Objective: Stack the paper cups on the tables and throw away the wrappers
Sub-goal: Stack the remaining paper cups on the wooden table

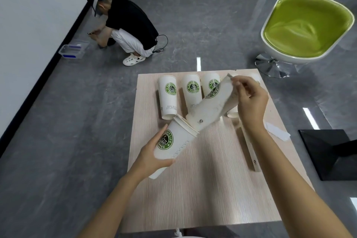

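Paper cup (174, 144) gripped in left hand (152, 157), wrapped cup (210, 108) just beyond — right hand (251, 104) pinching its top

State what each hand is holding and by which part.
The left hand grips a paper cup round its side wall, toward the base. The right hand pinches a wrapper at its far, upper end.

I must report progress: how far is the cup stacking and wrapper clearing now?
Done: the left hand grips a stack of cups, several rims showing. In hand: the right hand holds a wrapped cup at the stack's mouth. Left: at least three cups stand unstacked on the table, and a loose wrapper lies there.
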A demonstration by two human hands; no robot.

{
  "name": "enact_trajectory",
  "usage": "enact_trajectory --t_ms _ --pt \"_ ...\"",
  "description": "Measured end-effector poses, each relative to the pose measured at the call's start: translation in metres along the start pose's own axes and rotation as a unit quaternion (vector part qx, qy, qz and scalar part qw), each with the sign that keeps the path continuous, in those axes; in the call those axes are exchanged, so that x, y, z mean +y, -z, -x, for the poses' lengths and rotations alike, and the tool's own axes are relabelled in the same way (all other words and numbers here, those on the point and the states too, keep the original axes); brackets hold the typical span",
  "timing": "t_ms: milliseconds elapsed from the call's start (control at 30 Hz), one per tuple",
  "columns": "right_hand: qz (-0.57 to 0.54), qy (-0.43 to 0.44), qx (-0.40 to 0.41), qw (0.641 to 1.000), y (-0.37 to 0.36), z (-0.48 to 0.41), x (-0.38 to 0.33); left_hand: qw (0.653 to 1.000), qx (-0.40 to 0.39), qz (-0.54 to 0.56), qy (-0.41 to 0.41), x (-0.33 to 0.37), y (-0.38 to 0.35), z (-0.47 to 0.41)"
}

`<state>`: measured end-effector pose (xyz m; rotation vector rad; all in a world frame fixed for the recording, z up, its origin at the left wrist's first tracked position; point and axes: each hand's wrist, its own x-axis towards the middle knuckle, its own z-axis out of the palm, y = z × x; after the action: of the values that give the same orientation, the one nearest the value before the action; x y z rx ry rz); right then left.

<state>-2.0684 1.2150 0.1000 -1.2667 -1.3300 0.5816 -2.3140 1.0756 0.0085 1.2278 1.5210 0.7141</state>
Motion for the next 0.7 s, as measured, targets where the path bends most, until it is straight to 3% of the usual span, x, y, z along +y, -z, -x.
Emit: enact_trajectory --t_ms 167,433,700 --pt "-0.086 -0.070 -0.066 0.992 -0.016 0.019 0.005 1.000 -0.008 -0.004 -0.009 0.005 0.000 0.000" --pt "-0.111 -0.112 -0.194 0.968 -0.033 0.060 -0.001 0.999 -0.013 0.013 -0.035 0.012 0.001 0.004" --pt "-0.145 -0.145 -0.197 0.959 -0.037 0.089 -0.008 0.998 -0.024 0.030 -0.040 0.014 -0.005 0.010"
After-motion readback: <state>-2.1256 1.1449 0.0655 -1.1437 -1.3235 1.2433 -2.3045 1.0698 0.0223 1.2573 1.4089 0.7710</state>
